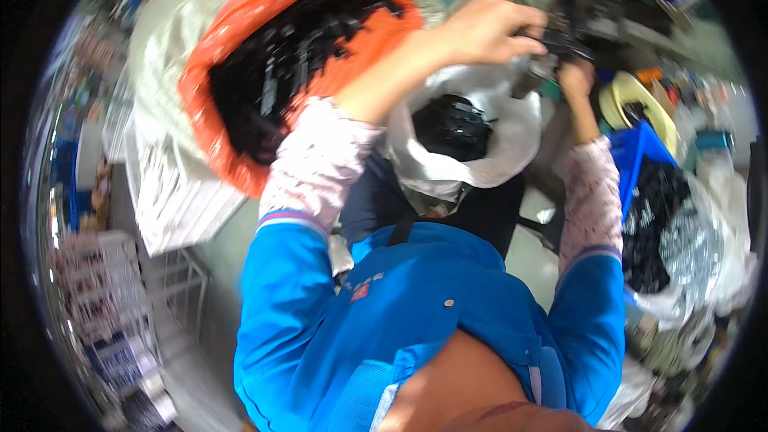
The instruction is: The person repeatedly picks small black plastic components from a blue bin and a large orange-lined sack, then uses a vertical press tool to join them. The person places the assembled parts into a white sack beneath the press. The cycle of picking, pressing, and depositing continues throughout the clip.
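My left hand [498, 30] reaches over a white bag, thumb and fingers closed at the near end of a black elongated part [568, 48]. At the part's other end is my right hand [576, 78], its fingers curled round it; both are a little blurred. Dark machinery [534, 72] stands right by the hands, its details smeared. Below them, the white plastic bag [516, 144] gapes with black plastic pieces [454, 128] inside. Left of it, a large orange bag [196, 96] holds many slim black parts [280, 60].
On the right are a cream bowl [668, 104], a blue bin [628, 162] with black pieces and a clear plastic bag [692, 244]. A white sack [164, 40] surrounds the orange bag. White racks [100, 276] stand at the far left.
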`<move>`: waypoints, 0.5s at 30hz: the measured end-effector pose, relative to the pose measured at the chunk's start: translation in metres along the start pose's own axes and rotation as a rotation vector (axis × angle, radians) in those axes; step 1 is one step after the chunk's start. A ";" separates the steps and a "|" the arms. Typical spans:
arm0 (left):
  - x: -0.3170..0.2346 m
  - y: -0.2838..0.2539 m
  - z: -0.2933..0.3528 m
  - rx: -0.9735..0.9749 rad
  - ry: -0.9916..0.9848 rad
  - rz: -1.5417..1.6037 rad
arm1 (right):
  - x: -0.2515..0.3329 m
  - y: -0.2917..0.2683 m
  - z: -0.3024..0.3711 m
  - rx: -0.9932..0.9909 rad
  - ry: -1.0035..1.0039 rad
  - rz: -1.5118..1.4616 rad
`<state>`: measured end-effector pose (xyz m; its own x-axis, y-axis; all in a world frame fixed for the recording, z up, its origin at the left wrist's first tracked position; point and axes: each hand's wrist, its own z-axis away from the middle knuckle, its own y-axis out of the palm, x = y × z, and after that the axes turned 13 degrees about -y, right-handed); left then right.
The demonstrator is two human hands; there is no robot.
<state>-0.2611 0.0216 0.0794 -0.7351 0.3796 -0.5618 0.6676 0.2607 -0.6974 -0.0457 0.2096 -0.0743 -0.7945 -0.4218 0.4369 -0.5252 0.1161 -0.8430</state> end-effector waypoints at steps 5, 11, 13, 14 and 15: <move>0.017 0.006 0.069 -0.187 0.112 -0.253 | -0.009 0.010 -0.002 -0.166 -0.197 -0.103; 0.089 -0.057 0.198 -0.424 -0.802 -0.497 | -0.003 0.008 0.003 -0.227 -0.255 -0.291; 0.119 -0.096 0.233 -0.490 -1.107 -0.790 | -0.006 0.011 0.002 -0.360 -0.308 -0.267; 0.129 -0.106 0.253 -0.400 -1.225 -0.873 | 0.007 0.001 0.005 -0.304 -0.300 -0.136; 0.141 -0.115 0.266 -0.306 -1.328 -0.947 | 0.022 -0.007 0.011 -0.299 -0.258 -0.052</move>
<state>-0.4730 -0.1911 -0.0385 -0.3420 -0.9352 -0.0924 -0.1663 0.1570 -0.9735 -0.0562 0.1895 -0.0619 -0.6818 -0.6417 0.3512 -0.6586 0.3295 -0.6765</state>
